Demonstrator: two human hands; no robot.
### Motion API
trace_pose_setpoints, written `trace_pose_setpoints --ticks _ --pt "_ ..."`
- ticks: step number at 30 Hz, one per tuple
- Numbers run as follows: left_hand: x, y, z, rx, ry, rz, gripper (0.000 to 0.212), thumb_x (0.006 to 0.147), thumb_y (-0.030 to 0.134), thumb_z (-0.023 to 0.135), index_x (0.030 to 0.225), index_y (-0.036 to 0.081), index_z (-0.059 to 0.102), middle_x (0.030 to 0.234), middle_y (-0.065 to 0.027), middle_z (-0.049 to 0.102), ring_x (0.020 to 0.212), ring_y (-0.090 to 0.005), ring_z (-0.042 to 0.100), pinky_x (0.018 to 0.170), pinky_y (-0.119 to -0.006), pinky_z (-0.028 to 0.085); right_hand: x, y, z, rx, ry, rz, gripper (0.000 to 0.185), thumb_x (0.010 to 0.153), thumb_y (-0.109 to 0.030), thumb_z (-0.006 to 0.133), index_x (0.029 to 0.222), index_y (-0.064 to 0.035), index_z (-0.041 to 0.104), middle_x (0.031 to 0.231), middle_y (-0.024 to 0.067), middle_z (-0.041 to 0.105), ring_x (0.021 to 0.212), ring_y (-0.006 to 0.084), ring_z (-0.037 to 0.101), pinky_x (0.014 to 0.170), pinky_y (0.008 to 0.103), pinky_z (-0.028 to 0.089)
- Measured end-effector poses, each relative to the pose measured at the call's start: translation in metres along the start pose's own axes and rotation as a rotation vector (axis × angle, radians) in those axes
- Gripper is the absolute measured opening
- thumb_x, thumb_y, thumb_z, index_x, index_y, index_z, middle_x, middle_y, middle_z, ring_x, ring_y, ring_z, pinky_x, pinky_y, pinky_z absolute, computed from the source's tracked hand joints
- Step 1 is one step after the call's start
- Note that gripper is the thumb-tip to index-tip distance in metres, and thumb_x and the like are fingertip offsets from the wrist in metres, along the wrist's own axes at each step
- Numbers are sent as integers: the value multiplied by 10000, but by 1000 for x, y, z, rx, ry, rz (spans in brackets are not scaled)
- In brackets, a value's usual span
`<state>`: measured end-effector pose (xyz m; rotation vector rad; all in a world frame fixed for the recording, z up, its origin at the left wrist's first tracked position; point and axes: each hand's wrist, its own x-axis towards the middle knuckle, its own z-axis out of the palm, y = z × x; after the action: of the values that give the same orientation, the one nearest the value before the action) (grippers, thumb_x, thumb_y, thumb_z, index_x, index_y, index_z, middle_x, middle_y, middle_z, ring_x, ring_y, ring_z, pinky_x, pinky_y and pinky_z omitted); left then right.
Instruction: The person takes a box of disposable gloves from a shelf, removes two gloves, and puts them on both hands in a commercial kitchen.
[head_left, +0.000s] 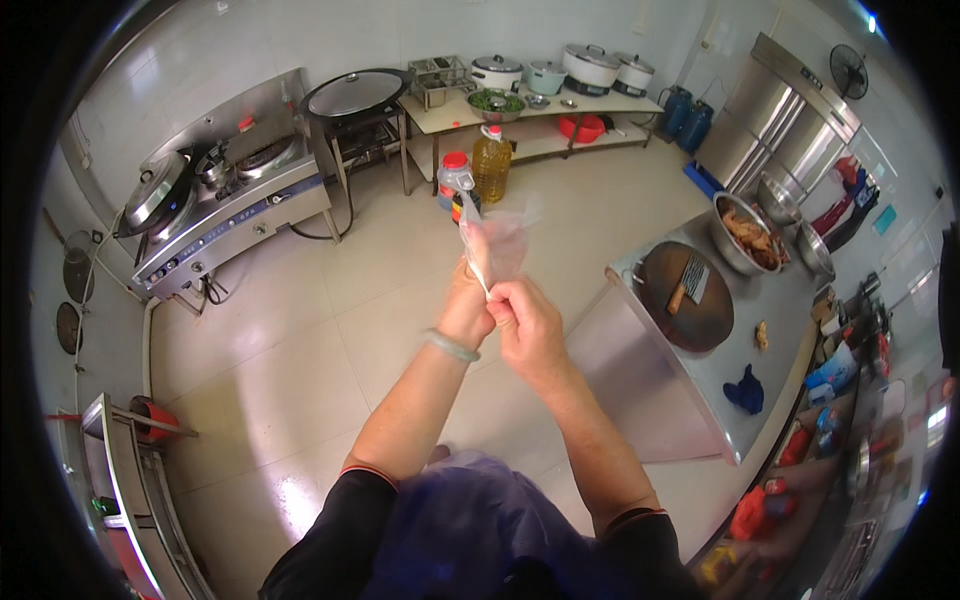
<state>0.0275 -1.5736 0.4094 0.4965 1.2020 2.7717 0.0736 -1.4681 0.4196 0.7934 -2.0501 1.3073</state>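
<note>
In front of me, over the floor, thin clear plastic (508, 238) that looks like a disposable glove hangs about my left hand (466, 296). The left fingers point away from me and show blurred through or behind the film, so their grip is unclear. A pale green bangle (452, 345) circles the left wrist. My right hand (525, 319) pinches the plastic's near edge between thumb and bent fingers, close beside the left wrist. To the right, a cleaver (691, 283) with a wooden handle lies on a round chopping board (684, 330), apart from both hands.
A steel table (731, 379) on my right carries a bowl of cooked-looking meat (750, 238) and a dark blue cloth (745, 390). Ahead on the floor stand an oil jug (492, 169) and a red-lidded jar (454, 177). A gas range (244, 217) is at left.
</note>
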Motion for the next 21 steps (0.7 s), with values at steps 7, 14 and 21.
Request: trace_pose_setpoints --ticks 7,14,21 --pt "21 3 0 235 -251 14 1133 763 886 141 1546 68 100 1623 -112 20 1491 -246 -58 1182 -400 -42 0 3 2 22 -28 -29 56 912 -40 580 887 -17 535 758 87 548 657 214 539 592 319 441" --pt "30 1 -1 439 -216 -56 1006 838 829 108 1556 128 35 1624 -103 -33 1477 -281 -133 1179 -432 -32 -2 7 -1 46 -2 54 73 934 -74 582 900 -21 545 749 59 543 637 153 501 590 283 431" --pt "77 -3 -10 369 227 -45 829 950 696 186 1377 70 520 1400 -151 516 1347 -232 396 1177 -366 164 2 37 9 93 54 119 161 964 -174 553 996 -19 580 820 25 573 776 123 542 709 273 468"
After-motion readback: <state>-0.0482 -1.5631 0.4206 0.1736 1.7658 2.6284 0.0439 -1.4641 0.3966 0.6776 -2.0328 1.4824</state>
